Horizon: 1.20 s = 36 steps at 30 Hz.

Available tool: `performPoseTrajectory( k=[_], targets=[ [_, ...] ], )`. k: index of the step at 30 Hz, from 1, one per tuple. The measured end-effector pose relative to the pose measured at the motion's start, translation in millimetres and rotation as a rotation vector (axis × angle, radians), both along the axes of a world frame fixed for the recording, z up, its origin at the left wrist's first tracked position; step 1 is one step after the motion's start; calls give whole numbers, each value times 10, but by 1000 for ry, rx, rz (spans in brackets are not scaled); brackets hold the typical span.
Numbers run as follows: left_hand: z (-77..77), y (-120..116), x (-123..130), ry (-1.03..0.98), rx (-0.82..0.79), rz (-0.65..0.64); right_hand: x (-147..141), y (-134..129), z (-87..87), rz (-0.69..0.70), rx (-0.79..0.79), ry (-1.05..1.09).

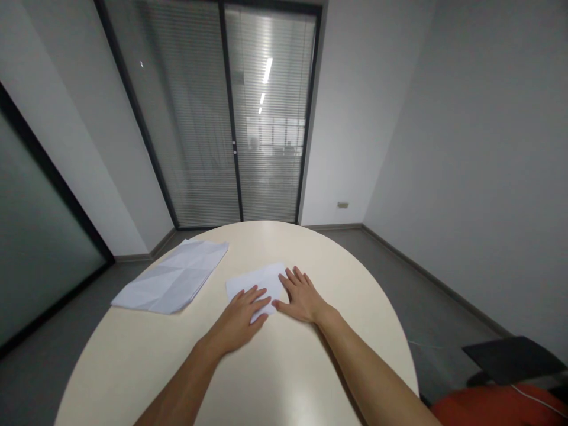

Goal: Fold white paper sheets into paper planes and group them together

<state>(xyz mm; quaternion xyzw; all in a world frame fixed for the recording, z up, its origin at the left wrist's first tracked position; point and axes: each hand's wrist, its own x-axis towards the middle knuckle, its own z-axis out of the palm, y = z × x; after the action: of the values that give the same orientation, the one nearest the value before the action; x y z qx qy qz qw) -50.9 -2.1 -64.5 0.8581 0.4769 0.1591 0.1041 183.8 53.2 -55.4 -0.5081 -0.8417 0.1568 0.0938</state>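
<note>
A small white sheet of paper (260, 280) lies on the round cream table (284, 378) in front of me. My left hand (243, 315) rests on its lower left part, palm down with the fingers spread. At the sheet's right edge lies my right hand (303, 297), its fingers also spread, with its fingertips touching the paper. The two thumbs point towards each other near the paper's lower edge. Part of the sheet is hidden under my hands.
A stack of larger creased white sheets (175, 278) lies at the table's left side. Beyond the right edge are a red chair (483, 407) and a black flat object (515, 360). A glass door with blinds (270, 177) stands behind the table.
</note>
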Motion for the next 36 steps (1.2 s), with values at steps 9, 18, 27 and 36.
performPoseTrajectory(
  k=[9, 18, 27, 36],
  targets=[
    [-8, 12, -7, 23, -10, 19, -21, -68, 123, 54, -17, -4],
    [7, 7, -26, 36, -38, 4, -24, -64, 91, 3, 64, 43],
    [41, -5, -23, 10, -68, -3, -2, 92, -71, -105, 205, 103],
    [30, -2, -48, 16, -52, -16, -35, 87, -80, -24, 267, 93]
  ],
)
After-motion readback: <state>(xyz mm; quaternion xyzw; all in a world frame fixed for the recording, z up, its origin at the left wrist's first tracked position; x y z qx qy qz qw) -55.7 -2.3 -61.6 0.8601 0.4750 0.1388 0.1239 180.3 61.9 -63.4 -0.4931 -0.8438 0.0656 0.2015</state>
